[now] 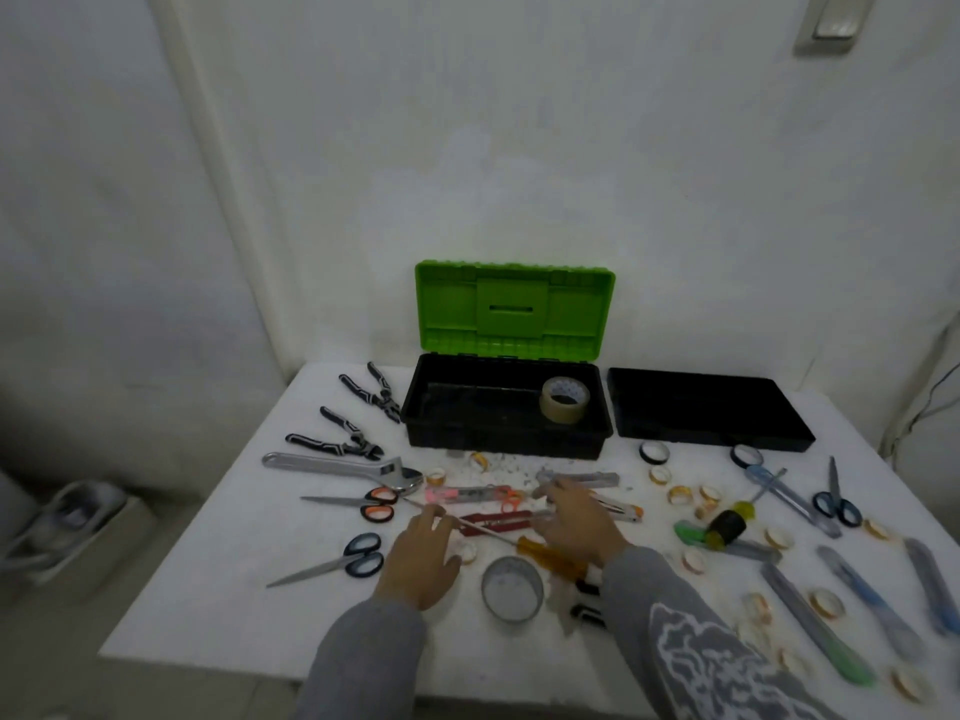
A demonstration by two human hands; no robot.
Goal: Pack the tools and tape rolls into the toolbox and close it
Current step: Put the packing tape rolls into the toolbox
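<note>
Head | red tool (493,522) between left grip (418,561), right grip (576,522) | toolbox (498,441) beyond

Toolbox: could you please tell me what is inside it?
One clear tape roll sits at the right end of the toolbox; the rest looks bare, though its front wall hides the nearest floor.
</note>
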